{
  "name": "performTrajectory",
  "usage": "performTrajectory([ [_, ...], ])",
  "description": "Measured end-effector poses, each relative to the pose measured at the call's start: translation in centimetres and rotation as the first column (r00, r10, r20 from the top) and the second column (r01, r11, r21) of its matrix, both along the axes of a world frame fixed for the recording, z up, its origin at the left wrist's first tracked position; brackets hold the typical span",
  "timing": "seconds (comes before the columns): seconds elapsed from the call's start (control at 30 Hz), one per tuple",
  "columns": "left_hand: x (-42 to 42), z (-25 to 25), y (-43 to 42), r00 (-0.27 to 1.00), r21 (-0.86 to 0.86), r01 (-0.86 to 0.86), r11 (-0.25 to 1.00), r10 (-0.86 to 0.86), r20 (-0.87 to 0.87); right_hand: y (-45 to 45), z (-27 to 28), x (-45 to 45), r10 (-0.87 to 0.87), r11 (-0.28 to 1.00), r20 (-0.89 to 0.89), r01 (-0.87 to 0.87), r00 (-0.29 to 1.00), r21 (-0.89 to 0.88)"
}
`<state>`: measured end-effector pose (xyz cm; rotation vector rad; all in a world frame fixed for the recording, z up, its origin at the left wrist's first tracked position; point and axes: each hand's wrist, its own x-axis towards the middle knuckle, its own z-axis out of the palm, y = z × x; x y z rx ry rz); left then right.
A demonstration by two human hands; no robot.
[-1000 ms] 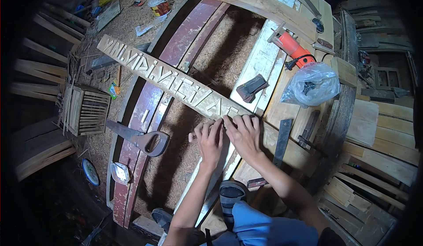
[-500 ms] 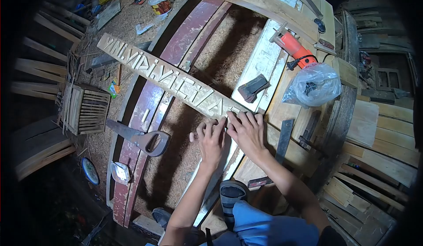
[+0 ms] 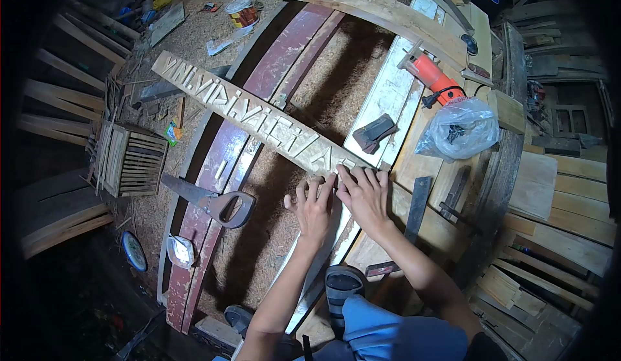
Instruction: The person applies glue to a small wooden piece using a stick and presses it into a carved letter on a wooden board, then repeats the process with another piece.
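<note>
A long wooden board with raised letters made of pale wood strips lies slantwise across the two painted beams. My right hand is at the board's near right end, its fingers bent over the last letters. Close beside it, my left hand has curled fingers at the board's near edge, its index fingertip by my right thumb. Both sets of fingertips are drawn together; any small piece between them is hidden. A handsaw rests on the maroon beam left of my hands, near a small pale stick.
An orange power tool, a plastic bag, a dark block and a flat metal bar lie to the right. A small white container sits at lower left. A paint can stands on the sawdust-covered ground.
The view has shifted slightly, so the scene sits a little to the right and lower. My hands stay at the same end of the board, with only small finger movement.
</note>
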<state>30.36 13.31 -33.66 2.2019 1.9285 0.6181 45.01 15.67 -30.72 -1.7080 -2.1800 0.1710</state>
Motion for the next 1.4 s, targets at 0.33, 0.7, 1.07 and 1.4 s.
performTrajectory([
  [0.33,-0.1,-0.4,-0.4,0.999,0.006,-0.008,1.000,0.008,-0.039,-0.1,0.1,-0.3,-0.009,1.000,0.011,0.009,1.000,-0.003],
  [0.7,-0.1,0.1,0.0,0.989,-0.001,0.021,1.000,-0.021,0.144,2.0,1.6,0.4,-0.047,0.999,-0.188,0.050,0.981,0.015],
  [1.07,0.3,0.6,0.4,0.991,-0.075,0.023,0.997,-0.013,0.130,4.0,0.7,0.4,-0.123,0.992,-0.231,0.116,0.965,-0.043],
  [1.4,0.8,0.1,0.0,0.989,-0.077,-0.008,0.997,0.020,0.148,4.2,0.3,0.9,-0.115,0.992,-0.238,0.100,0.964,-0.074],
])
